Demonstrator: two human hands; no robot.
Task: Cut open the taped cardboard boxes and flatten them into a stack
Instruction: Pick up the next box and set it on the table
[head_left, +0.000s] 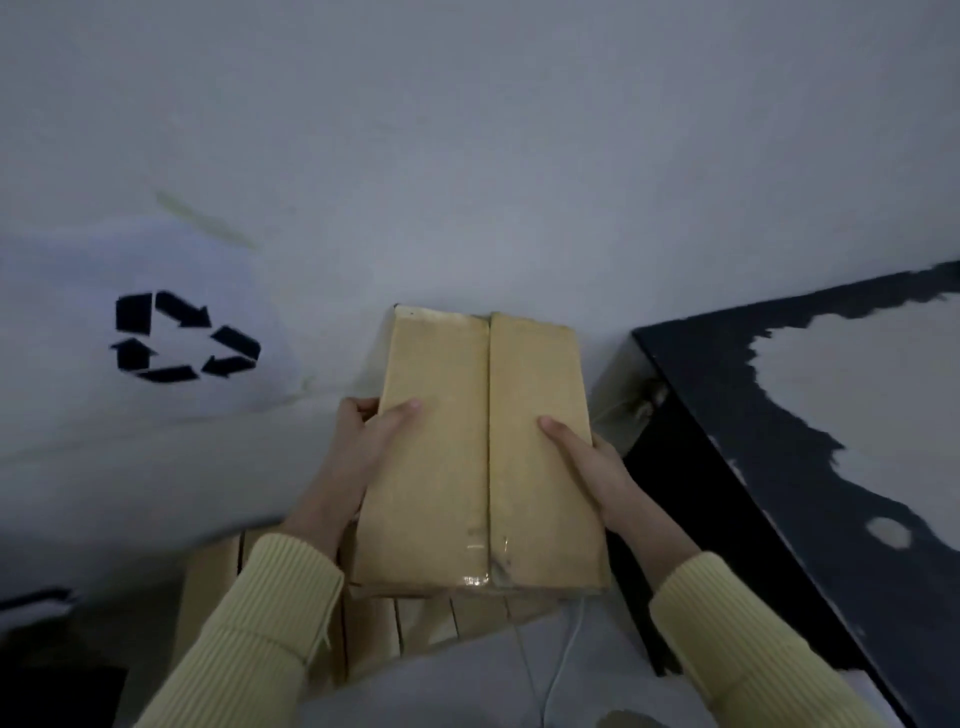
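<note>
Just around the box: black table, recycling symbol, cardboard.

Cardboard box, centre, held between the left hand at its left edge and the right hand at its right edge. Flattened cardboard lies beneath its near end, beside a cable. Recycling symbol to the left; table to the right.
</note>
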